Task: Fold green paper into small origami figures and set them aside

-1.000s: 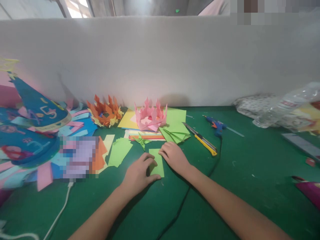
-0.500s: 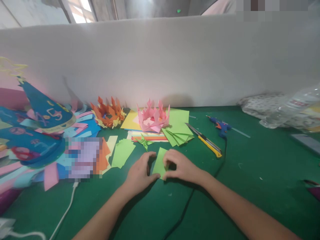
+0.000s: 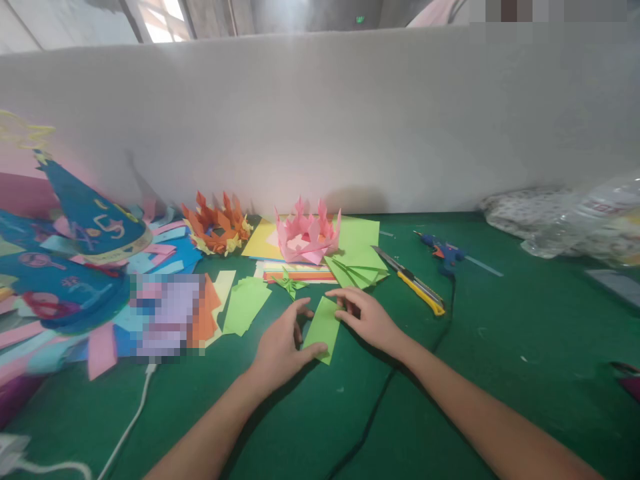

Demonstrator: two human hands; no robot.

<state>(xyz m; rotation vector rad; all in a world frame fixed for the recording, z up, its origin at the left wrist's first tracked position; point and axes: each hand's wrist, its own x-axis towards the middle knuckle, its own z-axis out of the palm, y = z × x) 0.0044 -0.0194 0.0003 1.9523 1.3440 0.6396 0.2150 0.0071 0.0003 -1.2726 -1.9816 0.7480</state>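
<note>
A narrow rectangle of light green paper (image 3: 324, 329) lies at a slant between my hands, low over the green tabletop. Along its left edge, my left hand (image 3: 284, 341) grips it, thumb resting on the lower left part and fingers curled at the upper left. My right hand (image 3: 369, 319) pinches the upper right edge between thumb and fingers. Just beyond is a folded green paper star shape (image 3: 289, 283). Green paper pieces (image 3: 246, 305) are stacked to the left, and folded green papers (image 3: 356, 268) fan out behind my right hand.
Beyond stand a pink paper crown (image 3: 307, 240) and an orange one (image 3: 216, 225). A yellow utility knife (image 3: 415, 287), blade out, and a blue glue gun (image 3: 443, 252) lie right. Blue decorated hats (image 3: 95, 220) crowd the left. A plastic bottle (image 3: 575, 220) is far right.
My right hand has moved up from the paper's lower right side to its upper right edge, uncovering more of it. My left thumb has slid slightly further onto the paper.
</note>
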